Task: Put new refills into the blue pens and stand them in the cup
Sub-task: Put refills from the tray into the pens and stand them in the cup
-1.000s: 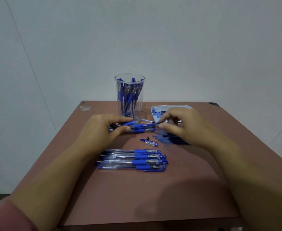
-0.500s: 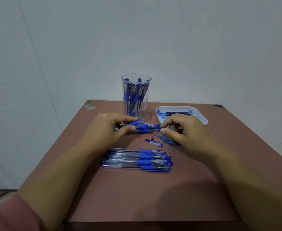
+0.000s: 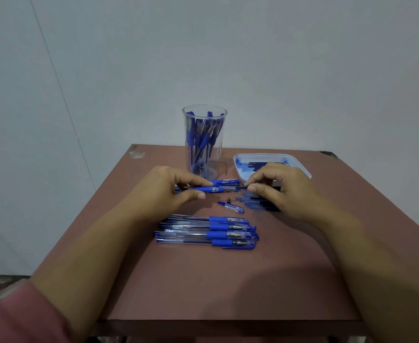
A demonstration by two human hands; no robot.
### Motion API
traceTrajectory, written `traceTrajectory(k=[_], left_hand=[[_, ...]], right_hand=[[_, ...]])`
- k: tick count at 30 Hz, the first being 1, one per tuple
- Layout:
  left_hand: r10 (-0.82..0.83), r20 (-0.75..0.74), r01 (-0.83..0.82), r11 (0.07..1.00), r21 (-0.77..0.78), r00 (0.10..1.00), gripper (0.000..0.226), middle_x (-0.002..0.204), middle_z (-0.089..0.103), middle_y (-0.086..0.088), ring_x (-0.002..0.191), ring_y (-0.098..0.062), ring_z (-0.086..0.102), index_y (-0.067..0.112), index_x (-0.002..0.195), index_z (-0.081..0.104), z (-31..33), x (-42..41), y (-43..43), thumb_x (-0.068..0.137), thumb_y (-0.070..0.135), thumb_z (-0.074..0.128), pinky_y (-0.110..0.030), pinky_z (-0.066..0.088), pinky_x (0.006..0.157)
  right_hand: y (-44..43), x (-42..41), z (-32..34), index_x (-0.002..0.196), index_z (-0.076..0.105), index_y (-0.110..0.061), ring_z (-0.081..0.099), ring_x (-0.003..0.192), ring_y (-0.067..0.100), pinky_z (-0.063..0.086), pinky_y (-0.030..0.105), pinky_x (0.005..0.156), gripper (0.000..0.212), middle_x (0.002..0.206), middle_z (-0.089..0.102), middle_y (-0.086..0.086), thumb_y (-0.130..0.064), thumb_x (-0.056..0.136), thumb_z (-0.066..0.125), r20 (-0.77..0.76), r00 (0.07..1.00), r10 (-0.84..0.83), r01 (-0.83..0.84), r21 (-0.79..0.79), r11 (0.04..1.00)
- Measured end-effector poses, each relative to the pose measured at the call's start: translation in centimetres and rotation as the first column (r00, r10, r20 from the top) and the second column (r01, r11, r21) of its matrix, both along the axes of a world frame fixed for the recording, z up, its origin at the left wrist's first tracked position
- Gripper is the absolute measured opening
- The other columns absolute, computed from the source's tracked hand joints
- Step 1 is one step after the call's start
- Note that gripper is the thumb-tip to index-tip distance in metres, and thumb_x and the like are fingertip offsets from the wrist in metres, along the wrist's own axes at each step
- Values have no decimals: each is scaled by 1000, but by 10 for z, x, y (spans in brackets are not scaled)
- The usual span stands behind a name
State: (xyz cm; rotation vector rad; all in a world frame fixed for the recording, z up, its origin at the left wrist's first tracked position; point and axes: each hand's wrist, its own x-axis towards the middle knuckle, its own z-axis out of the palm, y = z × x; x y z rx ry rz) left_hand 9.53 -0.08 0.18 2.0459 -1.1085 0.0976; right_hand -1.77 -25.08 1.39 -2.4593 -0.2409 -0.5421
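Brown tabletop first. Near its far edge, mid-width, a clear cup, upright and already packed with blue pens. Toward the far right corner, a white tray of spare parts. Just before the cup, left hand pinching a pen barrel level, open end rightward; right hand pinching a thin refill, its tip at that opening, probably lined up so for a straight push-in. Toward the near edge, a row of pens, likely waiting. Under the right hand, loose refills. Between hands and row, a cap and a tiny tip piece, easy to knock. No obstacle before the cup.
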Motion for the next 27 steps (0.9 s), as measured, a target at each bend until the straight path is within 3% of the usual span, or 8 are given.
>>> traceTrajectory(k=[12,14,17,19,21,23,25,27], left_hand=[[41,21,-40,999,-12,999,26,93,72,23,85,4,64,42,103,73,0,-2,-1,81,28,76,-17,49,78],[17,39,-17,1000,16,999,25,92,71,24,84,7,63,40,102,73,-1,-4,-3,80,29,77,-10,47,76],[9,66,-11,999,41,998,25,86,65,28,81,12,61,38,103,74,0,-6,-5,79,29,78,-4,43,73],[21,69,-23,999,28,997,26,86,68,25,80,11,61,38,104,74,0,-6,-4,80,28,78,-5,43,72],[29,65,-30,1000,8,997,26,90,72,21,81,8,63,38,104,74,1,-5,-3,80,28,77,-8,45,73],[32,63,-32,999,-1,998,26,93,73,21,81,7,63,39,105,74,2,-4,-2,81,28,77,-11,46,74],[33,59,-33,999,4,998,26,93,73,21,82,8,63,39,105,73,1,-5,-2,81,29,76,-10,45,73],[34,69,-36,999,23,997,26,92,73,20,82,9,63,39,105,74,1,-5,-2,81,30,77,-10,45,73]], right_hand=[[6,2,-4,88,68,-36,58,82,9,50,33,75,5,84,62,-15,-31,89,67,-24,1000,-14,13,-28,1000],[10,2,-5,91,70,-34,57,84,8,49,31,74,4,84,63,-13,-31,88,67,-19,1000,-6,5,-55,998],[23,4,-3,100,72,-35,54,87,4,41,17,73,13,82,60,-18,-36,88,67,-8,1000,6,-7,-135,991],[27,4,-1,114,68,-38,53,91,1,38,11,74,26,88,60,-23,-38,88,66,-2,1000,14,-14,-184,983],[26,1,-1,120,61,-44,53,95,0,41,13,80,34,96,60,-23,-39,87,68,-1,1000,-2,2,-157,988],[23,-2,-1,106,58,-47,54,95,-1,43,19,79,26,95,60,-22,-36,86,70,1,999,-38,38,-97,995],[23,-2,-1,93,59,-43,54,91,-1,40,16,74,19,89,59,-23,-29,87,69,-1,999,-40,40,-72,997],[25,1,-3,99,67,-39,53,90,-1,37,10,72,15,85,58,-24,-27,90,67,-11,1000,-26,25,-100,995]])
